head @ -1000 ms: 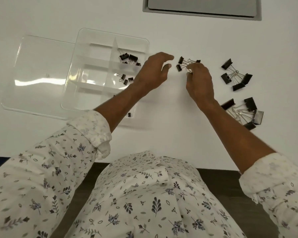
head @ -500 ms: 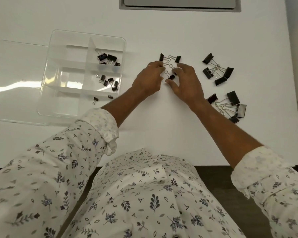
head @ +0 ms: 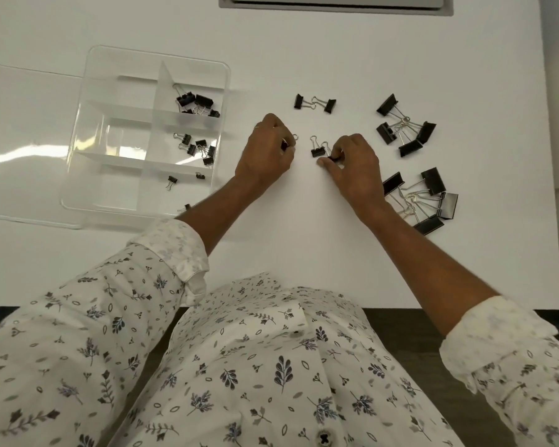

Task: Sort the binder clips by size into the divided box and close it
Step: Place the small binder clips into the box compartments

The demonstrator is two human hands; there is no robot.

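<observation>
Hands pinched small black metal binder clips on the white surface (head: pixel 304 237): left hand (head: pixel 267 153) gripping one, right hand (head: pixel 352 166) gripping another.

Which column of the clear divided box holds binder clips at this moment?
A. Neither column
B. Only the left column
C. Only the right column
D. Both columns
C: in the divided box, the black binder clips lie only in the right-hand compartments, while the left-hand compartments show nothing but clear plastic.
</observation>
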